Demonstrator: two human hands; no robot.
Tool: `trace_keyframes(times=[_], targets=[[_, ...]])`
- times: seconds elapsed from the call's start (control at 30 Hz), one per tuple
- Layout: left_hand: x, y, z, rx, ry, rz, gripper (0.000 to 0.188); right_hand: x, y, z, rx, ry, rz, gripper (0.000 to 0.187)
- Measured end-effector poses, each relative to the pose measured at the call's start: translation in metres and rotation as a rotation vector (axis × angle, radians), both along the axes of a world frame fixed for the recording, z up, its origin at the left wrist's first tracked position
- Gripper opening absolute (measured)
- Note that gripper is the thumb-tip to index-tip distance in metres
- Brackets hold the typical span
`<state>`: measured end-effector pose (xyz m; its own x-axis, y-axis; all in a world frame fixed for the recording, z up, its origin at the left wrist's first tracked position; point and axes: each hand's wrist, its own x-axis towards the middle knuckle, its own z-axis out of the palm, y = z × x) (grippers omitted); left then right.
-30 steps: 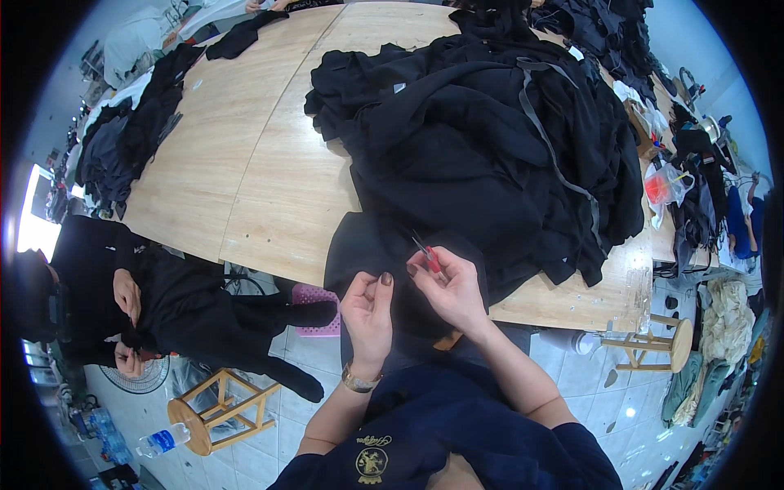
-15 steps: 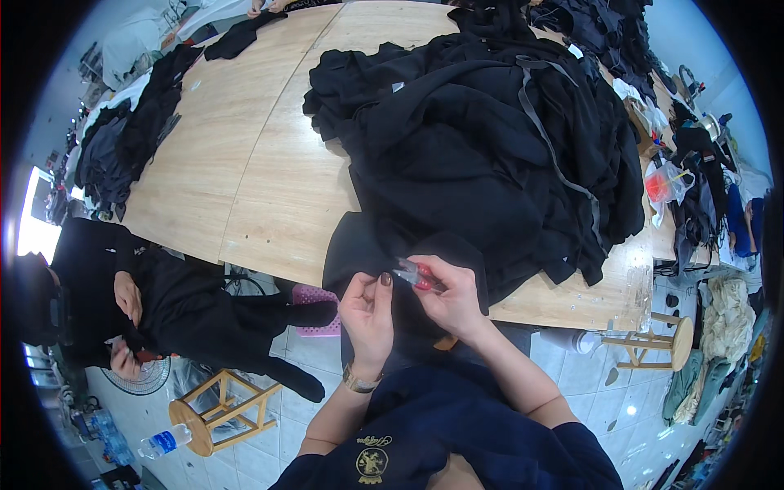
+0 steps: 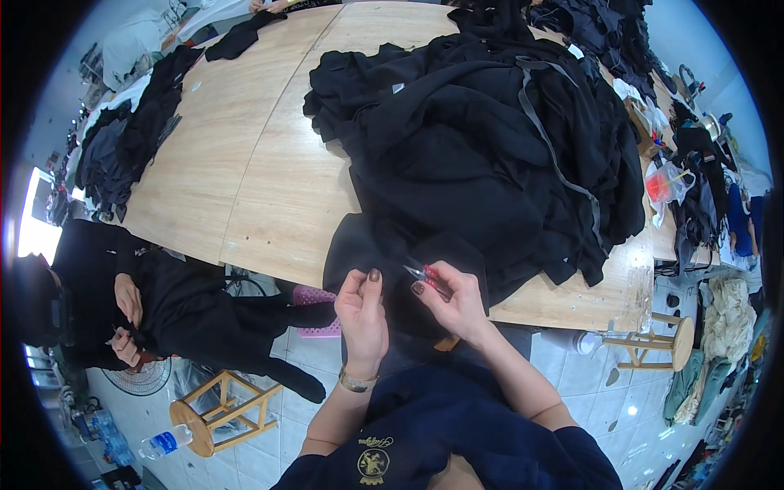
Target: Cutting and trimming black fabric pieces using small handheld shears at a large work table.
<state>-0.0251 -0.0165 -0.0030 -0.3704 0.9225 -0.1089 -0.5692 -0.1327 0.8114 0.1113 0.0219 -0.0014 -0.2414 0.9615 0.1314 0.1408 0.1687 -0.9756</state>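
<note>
My right hand (image 3: 459, 304) is closed around thread snips (image 3: 430, 275) with red handles, their metal blades pointing up and left. Beside it my left hand (image 3: 362, 317) is raised, thumb and fingers pinched together; anything between them is too small to make out. Both hands are over a large heap of black garments (image 3: 445, 175) whose near end hangs off the table edge toward my lap. A grey strip (image 3: 543, 131) runs across the heap's right side.
The heap lies on a wooden table (image 3: 269, 180), with more dark clothes (image 3: 135, 139) at its far left. To the left, a person in black (image 3: 94, 269) handles black cloth. Wooden stools stand at left (image 3: 192, 425) and right (image 3: 679, 343). A drink cup (image 3: 660, 186) sits at right.
My left hand has moved slightly left, away from the snips. The snips' blades have turned and show more clearly. The other person's lower hand has shifted up a little.
</note>
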Motion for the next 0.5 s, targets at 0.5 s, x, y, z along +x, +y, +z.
trace_keyframes(times=[0.5], targets=[[0.0,0.002,0.009,-0.012,0.28,0.074,0.013,0.009,0.004,0.004,0.198,-0.256,0.132,0.028]])
